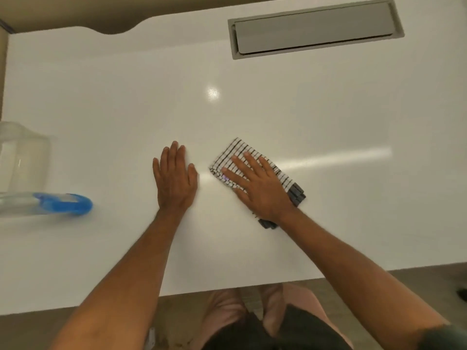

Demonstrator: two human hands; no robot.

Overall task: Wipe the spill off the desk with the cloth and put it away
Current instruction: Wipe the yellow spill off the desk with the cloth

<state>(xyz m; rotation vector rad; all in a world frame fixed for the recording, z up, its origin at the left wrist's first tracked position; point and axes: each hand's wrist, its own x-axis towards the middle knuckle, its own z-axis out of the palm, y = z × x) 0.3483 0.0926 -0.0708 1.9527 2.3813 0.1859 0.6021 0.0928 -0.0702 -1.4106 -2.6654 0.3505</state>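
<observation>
I am standing at a big white desk [101, 102], so I am thinking this is an office or a work room. A long gray flap [314, 27] is sitting in the top of the desk, the kind that is hiding plugs and wires. A brown floor [417, 281] is showing under the desk edge. A clear jug [22, 157] is standing at my left.
</observation>
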